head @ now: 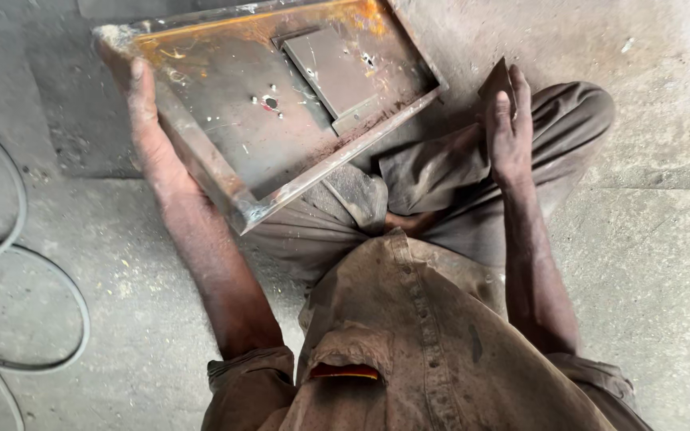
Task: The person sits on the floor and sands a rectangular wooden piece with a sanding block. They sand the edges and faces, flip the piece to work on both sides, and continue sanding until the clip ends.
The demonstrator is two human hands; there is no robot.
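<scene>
Two hands, one rusty frame

Head view: left hand (pixel 147 120) grips the left edge of a rusty metal tray-like frame (pixel 233 120), tilted over the knees above the concrete floor (pixel 664 263). Right hand (pixel 509 132) pinches a small dark sheet (pixel 495 80). Grey cable (pixel 49 271) lies left.

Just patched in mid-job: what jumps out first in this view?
A rusty metal frame with a plate panel fills the upper left, tilted against the person's knees, with the left hand gripping its left edge. The right hand holds a small dark flat piece above the right knee. A grey cable loops on the concrete floor at left.
</scene>
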